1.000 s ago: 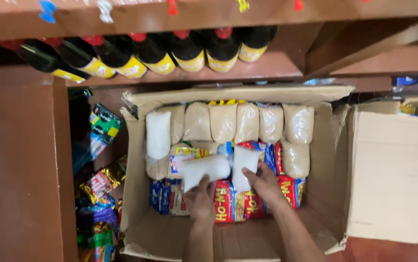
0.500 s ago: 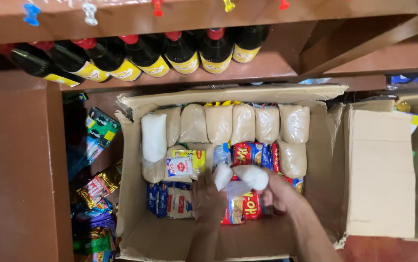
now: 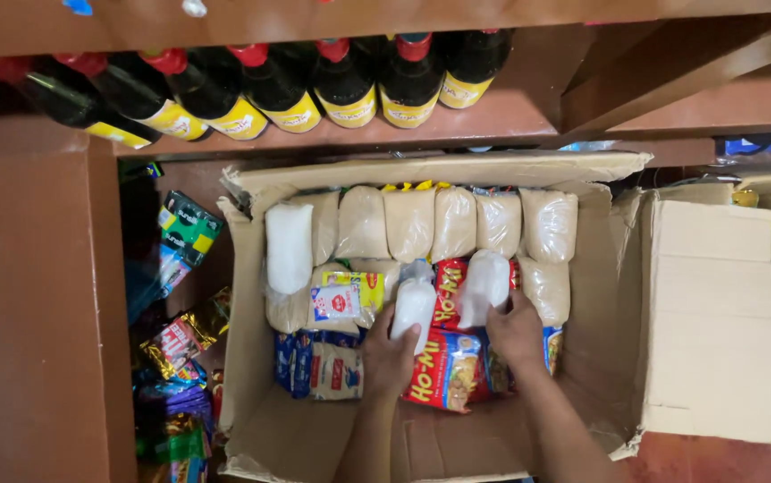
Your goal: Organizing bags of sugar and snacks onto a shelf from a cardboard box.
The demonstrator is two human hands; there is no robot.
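Observation:
An open cardboard box [image 3: 251, 358] sits below me, packed with goods. My left hand [image 3: 387, 360] grips a white bag [image 3: 414, 304] standing upright in the middle of the box. Beside it my right hand [image 3: 516, 333] holds a second white bag [image 3: 485, 286], tilted slightly right. Both bags rest over red noodle packets [image 3: 446, 367]. A row of tan bags [image 3: 410, 222] fills the far side of the box. Another white bag [image 3: 289, 247] lies at the far left, above a blue and white packet [image 3: 324, 365].
Dark bottles [image 3: 278, 88] with red caps and yellow labels lie on a wooden shelf [image 3: 510, 112] above the box. Colourful snack packets [image 3: 180, 349] pile up left of the box. An open box flap [image 3: 712, 322] spreads to the right.
One second ago my hands held a single white bag lying across the packets. Now each hand holds its own white bag, stood upright side by side. The camera moved closer.

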